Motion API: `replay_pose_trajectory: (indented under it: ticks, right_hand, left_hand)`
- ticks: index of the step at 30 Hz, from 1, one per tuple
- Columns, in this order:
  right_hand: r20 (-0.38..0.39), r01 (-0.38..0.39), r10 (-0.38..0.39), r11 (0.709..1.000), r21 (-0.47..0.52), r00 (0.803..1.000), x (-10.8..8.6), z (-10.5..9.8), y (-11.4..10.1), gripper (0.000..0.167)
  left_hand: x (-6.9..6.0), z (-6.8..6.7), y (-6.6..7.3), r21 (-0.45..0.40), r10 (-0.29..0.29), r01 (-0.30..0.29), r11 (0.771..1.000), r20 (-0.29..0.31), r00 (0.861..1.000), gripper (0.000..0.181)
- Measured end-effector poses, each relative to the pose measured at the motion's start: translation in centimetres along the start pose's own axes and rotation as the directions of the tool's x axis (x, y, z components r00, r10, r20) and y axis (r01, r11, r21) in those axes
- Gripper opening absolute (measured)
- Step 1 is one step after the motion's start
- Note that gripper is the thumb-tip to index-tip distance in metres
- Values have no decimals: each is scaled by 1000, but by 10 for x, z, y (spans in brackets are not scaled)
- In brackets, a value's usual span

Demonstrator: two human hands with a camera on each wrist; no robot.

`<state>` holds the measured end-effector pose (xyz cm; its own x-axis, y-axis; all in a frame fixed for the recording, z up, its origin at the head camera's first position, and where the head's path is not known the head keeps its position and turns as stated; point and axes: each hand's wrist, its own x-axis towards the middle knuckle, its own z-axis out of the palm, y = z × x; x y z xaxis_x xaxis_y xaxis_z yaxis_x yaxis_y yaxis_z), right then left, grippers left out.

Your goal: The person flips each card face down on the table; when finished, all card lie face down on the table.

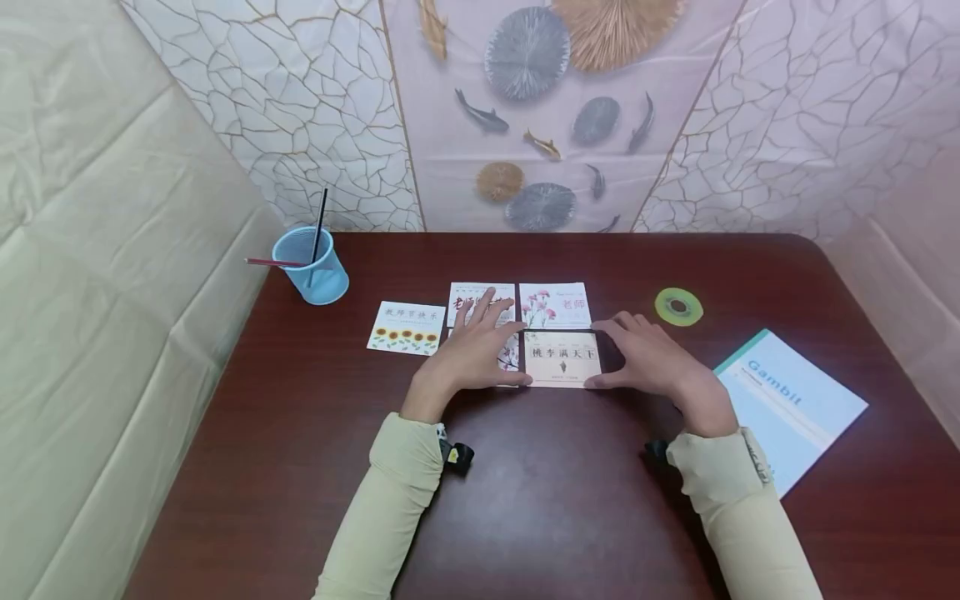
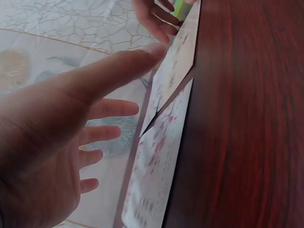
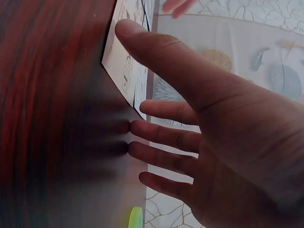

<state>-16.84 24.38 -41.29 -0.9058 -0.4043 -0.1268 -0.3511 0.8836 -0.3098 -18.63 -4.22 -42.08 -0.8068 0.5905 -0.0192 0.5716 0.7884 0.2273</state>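
A cream card with a row of dark characters (image 1: 562,365) lies flat on the dark wooden table, between both hands. My left hand (image 1: 472,354) is at the card's left edge, thumb at the near corner, index finger at the far one. Its fingers are straight and spread in the left wrist view. My right hand (image 1: 648,358) mirrors it at the right edge, with straight fingers and the thumb tip over the card's near corner. Beneath the left hand is a blossom card (image 1: 510,354), partly hidden. Behind are a red-lettered card (image 1: 461,293) and a pink-flower card (image 1: 558,304).
A sunflower card (image 1: 405,327) lies at the left of the group. Farther back left stands a blue mesh pen cup (image 1: 326,283) with two pencils or pens. A green tape roll (image 1: 678,307) and a white and blue "Gambit" booklet (image 1: 798,408) lie on the right.
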Motion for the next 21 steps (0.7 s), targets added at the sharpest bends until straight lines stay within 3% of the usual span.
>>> replay_pose_trajectory:
  ticks: [10,21]
  right_hand:
    - [5,7,-7,999,41,1000,1,-1,0,92]
    - [-25,-11,13,998,56,1000,2,3,6,96]
  left_hand:
    - [5,3,2,16,27,-27,1000,14,1000,83]
    - [12,12,4,10,41,-41,999,9,999,93]
